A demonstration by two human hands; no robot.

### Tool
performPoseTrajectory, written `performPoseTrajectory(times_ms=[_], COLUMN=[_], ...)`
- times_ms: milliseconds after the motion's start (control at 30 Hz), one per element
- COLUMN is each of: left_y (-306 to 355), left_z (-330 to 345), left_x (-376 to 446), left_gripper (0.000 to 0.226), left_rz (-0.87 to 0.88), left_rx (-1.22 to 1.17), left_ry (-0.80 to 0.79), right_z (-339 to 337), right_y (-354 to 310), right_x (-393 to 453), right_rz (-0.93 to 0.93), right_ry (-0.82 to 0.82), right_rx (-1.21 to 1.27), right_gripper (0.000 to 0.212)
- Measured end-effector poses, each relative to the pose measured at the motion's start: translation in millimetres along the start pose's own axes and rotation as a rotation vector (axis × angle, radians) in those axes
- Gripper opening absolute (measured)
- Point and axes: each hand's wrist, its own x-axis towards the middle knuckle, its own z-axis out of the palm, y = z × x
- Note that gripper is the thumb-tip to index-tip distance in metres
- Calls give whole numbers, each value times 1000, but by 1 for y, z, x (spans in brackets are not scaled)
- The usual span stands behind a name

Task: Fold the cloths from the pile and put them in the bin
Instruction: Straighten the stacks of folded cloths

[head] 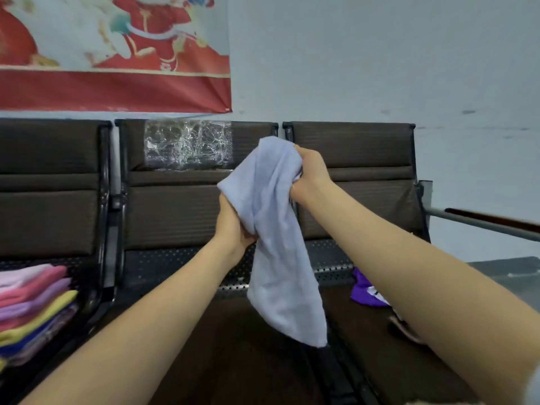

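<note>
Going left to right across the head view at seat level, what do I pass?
Stack of folded pastel cloths → left hand → hanging pale blue cloth, gripped by both hands → right hand → crumpled purple cloth.

— What's that pale blue cloth (274, 229) made of?

— Soft, matt fabric, slightly fuzzy like microfibre; it hangs in loose folds from the hands.

— And the seats (175, 211)?

— Dark brown ribbed padding, matt, on black perforated metal (163, 267) with a dull sheen. A crinkled, glossy clear plastic film (187, 144) sticks to the middle backrest.

— On the left?

— A stack of folded cloths (35, 305), same soft matt weave. Far behind, a smooth printed banner (117, 68) on a matt painted wall (380, 54).
</note>
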Motion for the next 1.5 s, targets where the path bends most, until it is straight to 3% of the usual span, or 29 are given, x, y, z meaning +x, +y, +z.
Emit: performPoseTrajectory(times_ms=[100,200,300,367,533,600,767,867,967,1100,1200,1267,1333,1400,1500], left_y=[15,14,5,-9,-38,-45,-55,-52,-48,-52,-65,-75,-83,-90,-92], left_z=[-34,-66,-92,-113,-149,-160,-185,-187,-185,-189,-191,-192,-192,-194,-191], left_x=[-12,-21,-30,-30,-41,-44,-59,-64,-63,-63,-65,-67,-71,-72,-74], left_gripper=[67,77,48,31,33,39,38,27,23,22,22,21,20,22,16], left_rz=[-10,-123,-324,-358,-455,-433,-276,-117,-37,-105,-241,-334,-423,-485,-480], left_rx=[-150,-97,228,589,989,1068,991,829,725,752,862,914,912,922,928], left_ry=[50,114,118,251,234,238,231,326,366,260,148,101,79,41,13], right_z=[4,-12,-45,-69,-101,-110,-129,-128,-127,-134,-144,-152,-155,-159,-155], right_y=[34,74,116,136,157,163,170,167,168,175,184,190,194,198,203], right_x=[1,-7,-37,-53,-64,-61,-40,-33,-38,-55,-68,-74,-77,-76,-75], right_rz=[45,148,309,418,687,730,592,398,364,520,640,650,650,623,566], right_ry=[31,66,105,120,70,57,69,11,-64,-95,-148,-158,-118,-87,-38], right_rx=[-50,-242,-498,-605,-718,-799,-837,-842,-854,-879,-1246,-1342,-1307,-1259,-1197], right_gripper=[17,19,21,15,35,27,27,9,19,13,46,39,29,34,32])
